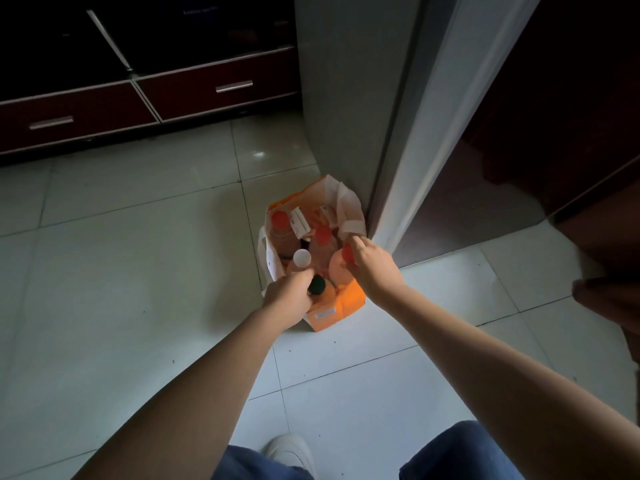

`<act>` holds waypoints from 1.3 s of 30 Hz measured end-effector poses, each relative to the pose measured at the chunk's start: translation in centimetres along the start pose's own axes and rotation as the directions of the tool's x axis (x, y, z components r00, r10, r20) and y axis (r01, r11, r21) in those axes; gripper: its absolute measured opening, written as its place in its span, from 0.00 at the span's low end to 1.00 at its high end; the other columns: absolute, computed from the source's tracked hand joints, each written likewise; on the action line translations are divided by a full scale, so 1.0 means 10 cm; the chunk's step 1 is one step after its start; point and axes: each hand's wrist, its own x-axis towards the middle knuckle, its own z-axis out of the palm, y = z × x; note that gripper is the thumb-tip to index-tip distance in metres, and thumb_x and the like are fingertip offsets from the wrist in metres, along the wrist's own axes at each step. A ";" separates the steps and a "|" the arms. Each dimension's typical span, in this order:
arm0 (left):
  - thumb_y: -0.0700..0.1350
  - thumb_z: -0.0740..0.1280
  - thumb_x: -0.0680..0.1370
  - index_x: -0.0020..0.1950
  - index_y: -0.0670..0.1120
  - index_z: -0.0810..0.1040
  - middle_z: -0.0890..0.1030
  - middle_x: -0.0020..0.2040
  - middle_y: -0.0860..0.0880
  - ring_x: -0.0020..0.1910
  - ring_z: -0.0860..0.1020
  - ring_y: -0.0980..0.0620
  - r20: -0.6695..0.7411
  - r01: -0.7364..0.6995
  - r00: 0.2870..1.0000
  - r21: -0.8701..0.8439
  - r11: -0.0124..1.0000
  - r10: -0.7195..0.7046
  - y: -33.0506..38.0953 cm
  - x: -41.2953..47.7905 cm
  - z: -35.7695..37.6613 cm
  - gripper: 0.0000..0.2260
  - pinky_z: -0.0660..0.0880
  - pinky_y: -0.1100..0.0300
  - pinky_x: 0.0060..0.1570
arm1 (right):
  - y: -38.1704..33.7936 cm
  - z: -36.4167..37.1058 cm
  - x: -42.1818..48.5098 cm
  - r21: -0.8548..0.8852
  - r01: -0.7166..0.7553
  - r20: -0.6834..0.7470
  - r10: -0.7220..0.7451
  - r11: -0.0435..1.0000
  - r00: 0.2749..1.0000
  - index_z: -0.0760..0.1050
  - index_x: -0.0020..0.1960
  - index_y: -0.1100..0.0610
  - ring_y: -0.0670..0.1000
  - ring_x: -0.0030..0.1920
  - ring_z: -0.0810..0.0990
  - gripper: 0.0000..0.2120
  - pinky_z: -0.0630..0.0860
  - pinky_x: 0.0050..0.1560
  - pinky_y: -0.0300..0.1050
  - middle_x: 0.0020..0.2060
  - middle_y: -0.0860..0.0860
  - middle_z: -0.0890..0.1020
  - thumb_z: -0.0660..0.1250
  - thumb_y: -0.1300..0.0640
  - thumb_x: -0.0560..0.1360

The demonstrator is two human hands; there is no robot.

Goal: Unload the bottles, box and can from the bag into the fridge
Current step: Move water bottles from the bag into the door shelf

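1. Blue-jeaned knees (460, 452) and one white shoe (291, 448) are showing at the bottom edge, over pale floor tiles (138, 237).
2. Two bare forearms are reaching forward and down to the one bag (351, 299), orange and white, which is standing open on the tiles just beside the fridge (332, 98) corner.
3. Five bottle caps are showing inside it: three red, one white, one dark green. One white box (299, 221) is leaning among them; a can is not making itself out.
4. At the bag's near edge the left hand (287, 299) is curling its fingers round the green-capped bottle (317, 285).
5. At the bag's right side the right hand (367, 261) is gripping the top of a red-capped bottle (346, 254), partly covering it.
6. Two dark-red drawers (207, 88) are sitting well behind, to the left.
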 end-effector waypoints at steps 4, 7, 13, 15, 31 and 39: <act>0.46 0.61 0.77 0.60 0.51 0.66 0.79 0.51 0.45 0.45 0.77 0.42 -0.050 0.000 0.999 -0.047 0.999 -0.003 0.10 -0.27 -0.28 0.13 0.75 0.53 0.42 | -0.25 -0.40 -0.20 0.110 0.008 -0.040 -0.004 0.994 0.999 0.67 0.62 0.61 0.60 0.51 0.76 0.14 0.75 0.48 0.50 0.56 0.59 0.76 0.60 0.62 0.77; 0.47 0.64 0.76 0.60 0.50 0.70 0.81 0.53 0.45 0.50 0.78 0.42 -0.100 -0.057 0.994 -0.102 0.993 0.046 0.27 -0.53 -0.62 0.13 0.75 0.54 0.45 | -0.49 -0.85 -0.39 0.192 -0.016 -0.048 0.026 0.981 0.999 0.66 0.65 0.59 0.58 0.53 0.77 0.16 0.75 0.51 0.47 0.60 0.58 0.75 0.60 0.61 0.77; 0.45 0.67 0.75 0.61 0.47 0.72 0.79 0.58 0.45 0.55 0.77 0.43 -0.159 -0.147 0.980 -0.147 0.978 0.123 0.69 -1.13 -1.46 0.16 0.75 0.53 0.51 | -0.87 -1.83 -0.81 0.445 -0.165 -0.129 0.245 0.880 0.961 0.70 0.60 0.57 0.51 0.53 0.76 0.15 0.67 0.48 0.36 0.58 0.55 0.78 0.65 0.61 0.74; 0.44 0.68 0.74 0.59 0.45 0.73 0.79 0.58 0.45 0.56 0.77 0.44 -0.175 -0.177 0.973 -0.144 0.974 0.151 0.87 -1.34 -1.75 0.14 0.73 0.56 0.52 | -0.99 -2.20 -0.95 0.573 -0.208 -0.126 0.336 0.793 0.933 0.70 0.60 0.57 0.47 0.50 0.73 0.18 0.69 0.49 0.34 0.58 0.54 0.78 0.68 0.63 0.72; 0.43 0.64 0.76 0.55 0.42 0.71 0.76 0.45 0.48 0.46 0.75 0.49 -0.191 -0.396 0.914 -0.238 0.887 0.357 2.95 -3.24 -3.63 0.09 0.63 0.65 0.41 | -1.63 -5.17 -2.65 0.594 -0.249 -0.325 0.511 0.765 0.796 0.72 0.58 0.60 0.49 0.47 0.75 0.18 0.67 0.48 0.34 0.53 0.56 0.80 0.70 0.64 0.70; 0.42 0.67 0.74 0.57 0.40 0.71 0.79 0.51 0.39 0.52 0.77 0.40 -0.348 -0.553 0.812 -0.199 0.809 0.469 3.92 -3.46 -4.24 0.14 0.71 0.53 0.52 | -1.58 -6.13 -3.22 0.564 -0.147 -0.556 0.505 0.813 0.660 0.74 0.55 0.58 0.52 0.47 0.79 0.15 0.73 0.52 0.44 0.48 0.52 0.81 0.70 0.62 0.69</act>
